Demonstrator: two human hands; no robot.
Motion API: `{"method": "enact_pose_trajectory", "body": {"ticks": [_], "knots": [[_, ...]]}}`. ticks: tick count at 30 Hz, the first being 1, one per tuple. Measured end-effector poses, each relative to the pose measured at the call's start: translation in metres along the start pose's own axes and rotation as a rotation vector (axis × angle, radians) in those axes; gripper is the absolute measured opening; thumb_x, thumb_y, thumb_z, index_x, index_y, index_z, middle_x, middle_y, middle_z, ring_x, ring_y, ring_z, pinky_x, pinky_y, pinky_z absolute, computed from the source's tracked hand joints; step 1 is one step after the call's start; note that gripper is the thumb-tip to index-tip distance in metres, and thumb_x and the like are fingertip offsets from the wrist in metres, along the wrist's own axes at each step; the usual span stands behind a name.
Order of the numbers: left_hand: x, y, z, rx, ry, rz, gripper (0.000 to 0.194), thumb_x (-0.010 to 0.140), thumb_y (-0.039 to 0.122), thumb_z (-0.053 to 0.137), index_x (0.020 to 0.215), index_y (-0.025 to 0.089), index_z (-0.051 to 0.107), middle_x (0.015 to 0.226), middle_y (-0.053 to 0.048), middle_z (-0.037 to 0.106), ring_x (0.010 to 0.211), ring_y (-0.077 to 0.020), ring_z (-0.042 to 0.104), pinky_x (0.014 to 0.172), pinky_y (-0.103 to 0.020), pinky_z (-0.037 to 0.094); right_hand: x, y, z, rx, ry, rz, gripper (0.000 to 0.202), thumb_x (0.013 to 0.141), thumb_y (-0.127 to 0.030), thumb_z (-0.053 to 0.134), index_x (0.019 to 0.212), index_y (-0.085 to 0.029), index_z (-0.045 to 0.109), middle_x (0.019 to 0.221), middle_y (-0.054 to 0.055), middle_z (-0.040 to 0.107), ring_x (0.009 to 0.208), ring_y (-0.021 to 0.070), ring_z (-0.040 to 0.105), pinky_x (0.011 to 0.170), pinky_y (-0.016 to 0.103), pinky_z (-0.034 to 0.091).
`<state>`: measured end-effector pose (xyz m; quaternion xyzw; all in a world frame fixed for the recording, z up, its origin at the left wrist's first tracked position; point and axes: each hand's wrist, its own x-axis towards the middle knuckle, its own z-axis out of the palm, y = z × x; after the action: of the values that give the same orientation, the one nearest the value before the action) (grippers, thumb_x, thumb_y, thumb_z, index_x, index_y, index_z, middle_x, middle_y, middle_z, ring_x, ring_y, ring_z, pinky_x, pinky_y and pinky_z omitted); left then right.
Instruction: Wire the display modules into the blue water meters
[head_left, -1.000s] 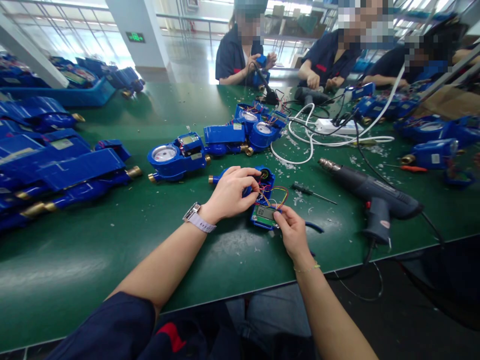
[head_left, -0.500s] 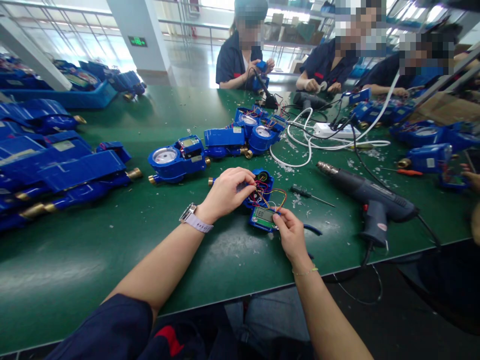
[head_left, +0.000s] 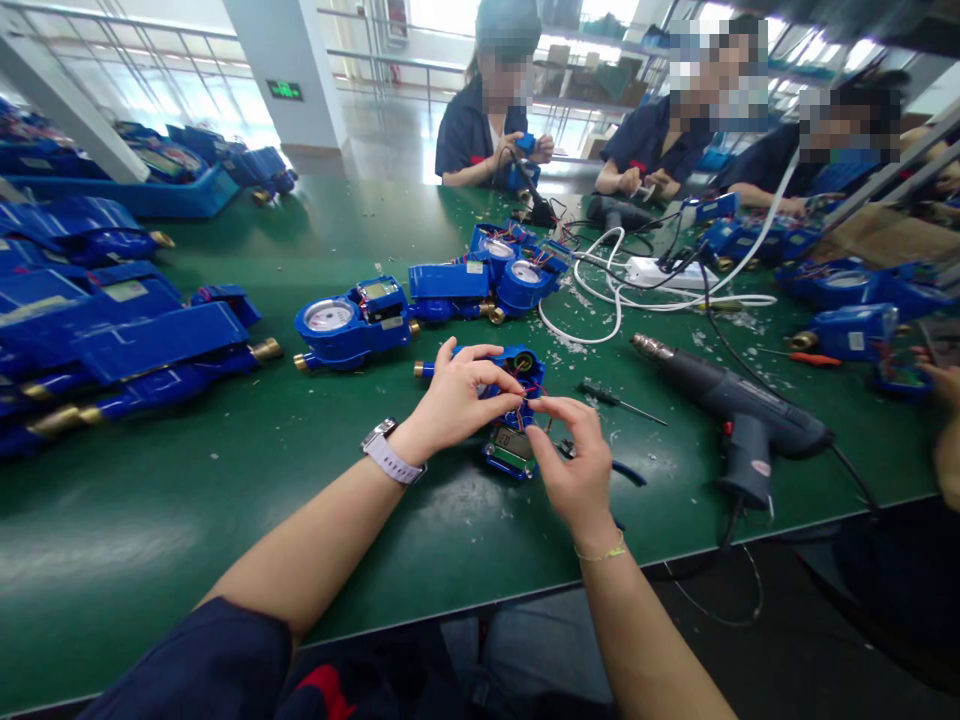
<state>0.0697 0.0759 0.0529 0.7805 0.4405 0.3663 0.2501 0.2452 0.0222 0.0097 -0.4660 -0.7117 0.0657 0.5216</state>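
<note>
An opened blue meter (head_left: 531,366) lies in front of me with thin coloured wires coming out of it. My left hand (head_left: 463,400) reaches over it from the left, thumb and forefinger pinched on the wires (head_left: 527,393). From the right, my right hand (head_left: 576,455) brings its fingertips to the same wires, the fingers curled; exactly what they grip is too small to make out. Below the pinch, the display module (head_left: 510,450) rests on the table, its screen facing up, partly covered by my hands.
A heat gun (head_left: 735,405) and a screwdriver (head_left: 621,400) lie to the right. Blue meters (head_left: 352,325) stand beyond and pile up at left. A white cable (head_left: 581,338) loops near a power strip (head_left: 667,272). Several people sit across the green table (head_left: 300,520).
My right hand has let go of the display module and moved up to the wires beside my left fingertips. The module now sits slightly lower and further left.
</note>
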Motion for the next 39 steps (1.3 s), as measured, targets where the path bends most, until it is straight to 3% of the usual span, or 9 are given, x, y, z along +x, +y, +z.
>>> {"method": "enact_pose_trajectory", "body": {"ticks": [7,12,14,16,19,21,26,33,39], "knots": [[-0.002,0.001,0.001,-0.031,-0.036,0.006,0.01,0.084,0.031,0.064,0.079,0.026,0.072,0.096,0.002,0.075,0.122,-0.0225,0.057,0.118,-0.059,-0.002,0.01,0.0,0.018,0.051,-0.009,0.206,0.008,0.085,-0.027,0.063,0.087,-0.022,0.069,0.084,0.003,0.064,0.086,0.019,0.059,0.08,0.035,0.047],[-0.003,-0.003,0.006,0.048,0.136,0.017,0.02,0.085,0.022,0.059,0.105,0.023,0.061,0.092,0.001,0.074,0.103,-0.0201,0.066,0.116,-0.059,0.012,-0.005,0.012,0.015,0.194,0.025,0.37,0.01,0.083,-0.03,0.064,0.082,-0.021,0.069,0.085,0.004,0.067,0.085,0.0191,0.061,0.082,0.034,0.048],[-0.005,-0.003,0.007,0.117,0.18,0.079,0.022,0.084,0.016,0.056,0.104,0.023,0.059,0.104,-0.002,0.072,0.11,-0.0216,0.063,0.115,-0.058,0.017,-0.011,0.016,0.014,0.304,0.051,0.469,0.013,0.083,-0.032,0.065,0.084,-0.019,0.069,0.085,0.005,0.068,0.083,0.019,0.063,0.082,0.035,0.049],[-0.007,-0.001,0.008,0.19,0.126,0.21,0.016,0.081,0.014,0.055,0.092,0.023,0.061,0.116,-0.003,0.068,0.124,-0.024,0.054,0.116,-0.058,0.013,-0.015,0.02,0.015,0.416,0.085,0.531,0.015,0.082,-0.033,0.067,0.084,-0.019,0.069,0.084,0.005,0.07,0.08,0.0185,0.064,0.08,0.035,0.05],[-0.011,0.0,0.015,0.263,-0.023,0.368,0.003,0.08,0.025,0.063,0.08,0.022,0.064,0.122,-0.003,0.065,0.133,-0.0281,0.044,0.117,-0.06,0.002,-0.02,0.023,0.017,0.484,0.135,0.528,0.015,0.082,-0.033,0.068,0.08,-0.018,0.07,0.083,0.005,0.07,0.081,0.0183,0.065,0.081,0.035,0.051],[-0.013,0.0,0.022,0.295,-0.063,0.393,0.015,0.081,0.036,0.067,0.079,0.021,0.065,0.122,-0.005,0.065,0.132,-0.0298,0.044,0.117,-0.062,0.002,-0.022,0.023,0.018,0.486,0.147,0.503,0.014,0.081,-0.033,0.069,0.077,-0.019,0.069,0.084,0.004,0.07,0.083,0.0182,0.064,0.083,0.035,0.05],[-0.016,-0.005,0.037,0.331,0.005,0.412,0.018,0.09,0.033,0.058,0.081,0.021,0.068,0.106,-0.004,0.068,0.116,-0.024,0.055,0.117,-0.059,0.011,-0.024,0.022,0.017,0.48,0.156,0.498,0.015,0.08,-0.034,0.069,0.076,-0.019,0.068,0.081,0.003,0.069,0.078,0.0167,0.063,0.076,0.031,0.051],[-0.016,-0.005,0.034,0.322,0.004,0.4,0.021,0.09,0.035,0.058,0.081,0.022,0.071,0.098,-0.005,0.063,0.1,-0.0213,0.056,0.115,-0.056,0.02,-0.026,0.026,0.019,0.468,0.183,0.559,0.02,0.082,-0.037,0.066,0.08,-0.018,0.066,0.075,0.004,0.068,0.069,0.0157,0.063,0.067,0.029,0.052],[-0.015,-0.006,0.032,0.279,-0.032,0.381,0.017,0.091,0.032,0.057,0.086,0.022,0.07,0.1,-0.004,0.065,0.102,-0.0202,0.057,0.116,-0.054,0.018,-0.028,0.025,0.015,0.45,0.097,0.474,0.019,0.084,-0.035,0.063,0.095,-0.02,0.068,0.092,0.006,0.068,0.085,0.0188,0.064,0.08,0.034,0.053]]}}
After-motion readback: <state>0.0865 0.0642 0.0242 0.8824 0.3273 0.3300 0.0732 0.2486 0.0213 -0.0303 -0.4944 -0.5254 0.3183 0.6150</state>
